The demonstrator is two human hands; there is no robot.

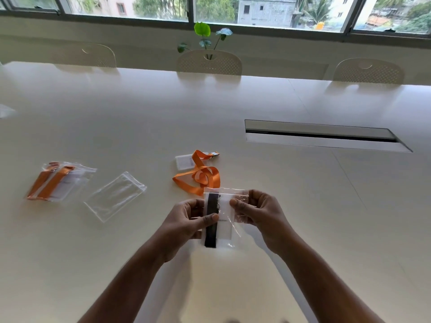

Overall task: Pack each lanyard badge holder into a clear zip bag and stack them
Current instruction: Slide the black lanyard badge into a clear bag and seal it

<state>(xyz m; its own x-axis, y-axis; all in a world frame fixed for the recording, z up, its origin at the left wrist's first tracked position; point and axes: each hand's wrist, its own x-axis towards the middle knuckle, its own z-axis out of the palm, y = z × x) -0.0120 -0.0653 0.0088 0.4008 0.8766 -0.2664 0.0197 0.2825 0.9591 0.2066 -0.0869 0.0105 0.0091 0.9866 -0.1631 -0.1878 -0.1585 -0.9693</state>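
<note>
Above the white table (279,194) I hold a clear zip bag (225,206) containing a white badge holder with a folded black lanyard (211,220). My left hand (186,222) grips its left side, thumb across the black strap. My right hand (256,213) pinches the bag's upper right part near the zip edge. Just beyond lies a loose orange lanyard (200,176) attached to a white badge holder (184,162). At the left sits a stack of packed bags with orange lanyards (56,183). An empty clear zip bag (115,195) lies beside that stack.
A long cable slot (326,136) is cut into the table at the right. Three white chairs (210,62) stand along the far side below the windows, with a green plant (205,36) behind. Something pale (5,110) lies at the far left edge.
</note>
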